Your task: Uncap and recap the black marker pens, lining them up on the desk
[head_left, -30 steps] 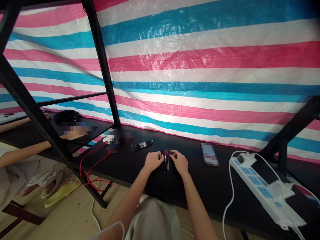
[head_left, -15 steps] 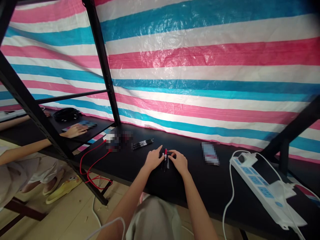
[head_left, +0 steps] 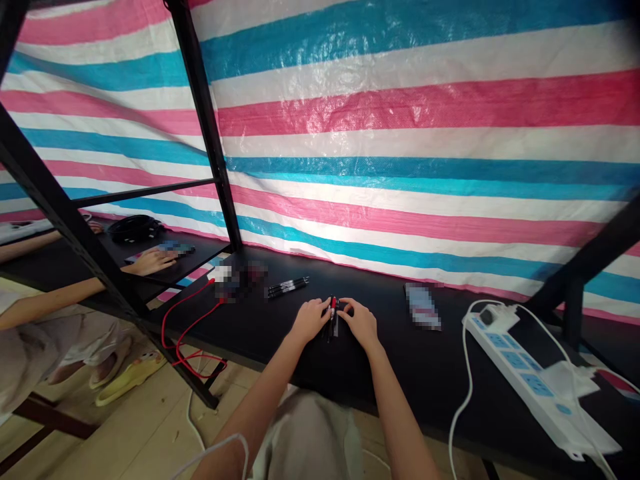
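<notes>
Both my hands meet over a small bundle of pens (head_left: 332,323) at the middle of the black table (head_left: 280,333). The pens are dark, with a red part near the far end, and point away from me. My left hand (head_left: 311,320) grips the bundle from the left with closed fingers. From the right, my right hand (head_left: 359,323) pinches the same bundle, its fingers curved. Further left lie several black pens (head_left: 289,287) side by side on the table. How many pens are between my fingers I cannot tell.
A blurred phone-like object (head_left: 423,307) lies right of my hands. Beyond it is a white power strip (head_left: 535,383) with plugs and cables. Red cables (head_left: 173,327) hang over the left edge. Another person's hand (head_left: 153,261) rests on the neighbouring table. Black metal posts (head_left: 213,133) stand behind.
My left index finger, raised before, is now lowered onto the pens. Both hands stay around the bundle, and the view has shifted slightly.
</notes>
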### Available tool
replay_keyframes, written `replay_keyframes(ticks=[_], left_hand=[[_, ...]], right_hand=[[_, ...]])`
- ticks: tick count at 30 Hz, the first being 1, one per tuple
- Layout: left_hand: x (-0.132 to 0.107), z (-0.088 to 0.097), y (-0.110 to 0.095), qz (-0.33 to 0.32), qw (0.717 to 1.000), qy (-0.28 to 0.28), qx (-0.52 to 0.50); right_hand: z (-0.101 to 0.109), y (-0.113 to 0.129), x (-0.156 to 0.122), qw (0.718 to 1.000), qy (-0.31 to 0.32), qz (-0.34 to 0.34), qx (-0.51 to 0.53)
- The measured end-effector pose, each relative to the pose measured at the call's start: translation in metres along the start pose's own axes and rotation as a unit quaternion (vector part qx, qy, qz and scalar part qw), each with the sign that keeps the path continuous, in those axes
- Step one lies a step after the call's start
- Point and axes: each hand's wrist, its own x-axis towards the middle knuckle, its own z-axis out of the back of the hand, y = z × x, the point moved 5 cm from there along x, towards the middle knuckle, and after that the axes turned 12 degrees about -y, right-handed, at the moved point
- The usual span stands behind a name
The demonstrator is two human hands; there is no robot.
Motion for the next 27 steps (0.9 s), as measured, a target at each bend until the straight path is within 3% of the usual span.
replay_keyframes(ticks=[10, 17, 27], left_hand=[[0.000, -0.003, 0.000, 0.007, 0.999, -0.014, -0.037], [0.003, 0.007, 0.000, 0.033, 0.998, -0.036, 0.026], [0.000, 0.012, -0.003, 0.057, 0.998, 0.004, 0.036]], right_hand=[[-0.001, 0.002, -0.001, 0.999, -0.012, 0.038, -0.013], [-0.003, 0.001, 0.000, 0.999, -0.015, 0.044, -0.016], [-0.003, 0.001, 0.000, 0.999, -0.001, 0.042, -0.018]])
